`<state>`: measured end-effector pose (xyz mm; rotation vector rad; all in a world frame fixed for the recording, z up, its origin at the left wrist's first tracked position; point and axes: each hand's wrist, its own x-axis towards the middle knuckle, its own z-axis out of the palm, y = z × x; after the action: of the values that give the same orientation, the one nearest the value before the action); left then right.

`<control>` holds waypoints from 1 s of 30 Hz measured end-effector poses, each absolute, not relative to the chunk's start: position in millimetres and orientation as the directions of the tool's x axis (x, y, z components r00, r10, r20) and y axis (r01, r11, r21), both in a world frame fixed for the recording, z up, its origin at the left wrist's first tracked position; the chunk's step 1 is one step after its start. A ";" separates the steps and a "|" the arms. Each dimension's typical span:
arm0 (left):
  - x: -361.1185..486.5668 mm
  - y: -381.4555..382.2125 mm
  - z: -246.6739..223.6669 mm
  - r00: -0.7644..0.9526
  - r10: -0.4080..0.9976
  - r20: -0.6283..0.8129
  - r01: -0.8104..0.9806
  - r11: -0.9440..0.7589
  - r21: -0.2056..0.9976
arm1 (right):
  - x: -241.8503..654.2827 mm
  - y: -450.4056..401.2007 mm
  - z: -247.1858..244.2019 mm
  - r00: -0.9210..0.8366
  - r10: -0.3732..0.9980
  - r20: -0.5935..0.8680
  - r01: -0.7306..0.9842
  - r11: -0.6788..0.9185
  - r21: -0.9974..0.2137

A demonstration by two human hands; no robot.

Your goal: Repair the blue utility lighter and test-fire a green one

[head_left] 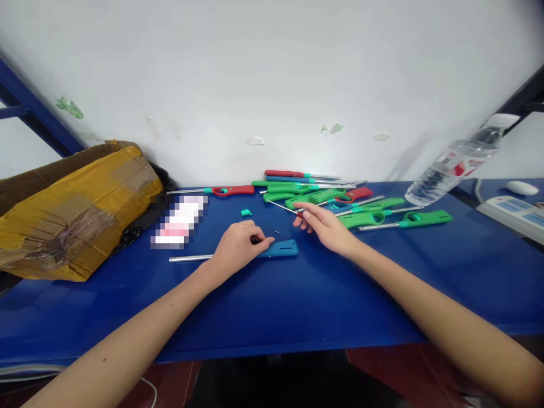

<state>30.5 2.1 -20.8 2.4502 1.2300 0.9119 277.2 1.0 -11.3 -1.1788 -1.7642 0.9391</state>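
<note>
My left hand (238,246) is closed on a blue long-nosed gas lighter (284,248) that lies flat on the blue table. Its metal tube points left, and my fingers hide its middle. In my right hand (326,228) is a thin screwdriver (280,207) with a red handle, mostly covered by the fingers. The shaft points up and to the left, apart from the blue lighter. Just beyond that lighter lies a tiny metal piece, perhaps a screw (277,231). A small turquoise plastic piece (246,212) sits farther back.
Several green lighters (359,219) and others are heaped behind my right hand. A red lighter (233,190) lies near the wall. At left stands a taped cardboard box (85,209), beside a blurred-out item (181,218). A water bottle (453,164) leans at right.
</note>
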 end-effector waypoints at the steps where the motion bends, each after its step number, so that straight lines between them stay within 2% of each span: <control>1: 31.2 2.2 -20.5 0.446 0.793 0.415 0.637 -0.607 0.475 | 276.0 1.5 -12.0 -0.265 0.944 0.195 0.360 0.284 -0.889; 4: 33.3 3.4 -19.4 0.444 0.797 0.410 0.647 -0.601 0.468 | 271.7 3.2 -13.2 -0.305 0.938 0.167 0.372 0.279 -0.885; 8: 34.4 7.6 -19.8 0.429 0.803 0.413 0.645 -0.593 0.483 | 263.2 5.0 -10.6 -0.226 0.959 0.173 0.439 0.259 -0.860; 12: 34.8 11.0 -19.9 0.434 0.804 0.406 0.633 -0.593 0.498 | 249.5 9.5 -2.4 -0.256 0.962 0.093 0.620 0.237 -0.748; 16: 33.7 7.9 -15.5 0.370 0.844 0.389 0.721 -0.525 0.452 | 231.5 20.2 5.5 -0.330 0.944 -0.008 0.712 0.244 -0.658; 20: 29.3 3.6 -11.0 0.311 0.858 0.409 0.777 -0.478 0.411 | 219.5 32.2 5.3 -0.381 0.925 -0.011 0.714 0.287 -0.638; 25: 26.9 2.3 -9.6 0.317 0.877 0.361 0.789 -0.455 0.412 | 220.2 36.4 1.0 -0.443 0.897 -0.006 0.705 0.344 -0.621; 30: 27.9 1.9 -13.2 0.301 0.876 0.377 0.793 -0.449 0.412 | 220.0 32.4 1.3 -0.454 0.891 -0.011 0.720 0.359 -0.594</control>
<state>27.9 1.9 -13.2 2.4112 1.5600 0.8475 220.0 32.4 1.3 -1.4227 -2.3124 0.7700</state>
